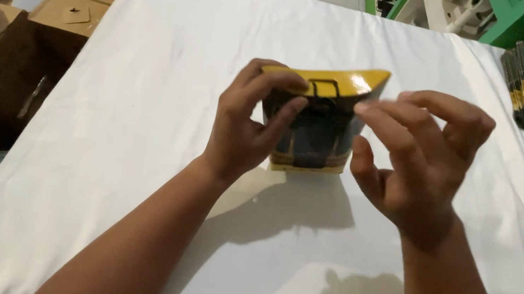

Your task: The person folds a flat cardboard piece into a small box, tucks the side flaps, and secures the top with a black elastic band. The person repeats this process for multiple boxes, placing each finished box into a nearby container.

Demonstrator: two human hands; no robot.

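Two raised hands, left hand [249,119], right hand [418,157], pinching yellow carton [320,125]

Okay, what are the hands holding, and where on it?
A yellow and dark carton, pinched near its top: left hand at the left edge, right hand at the right.

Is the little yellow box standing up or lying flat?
Standing up. The yellow box rests on its bottom edge on the white table, both hands gripping it.

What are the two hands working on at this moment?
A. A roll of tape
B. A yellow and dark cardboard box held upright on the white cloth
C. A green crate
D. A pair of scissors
B: the left hand and right hand grip the small yellow and dark box from either side above the white cloth.
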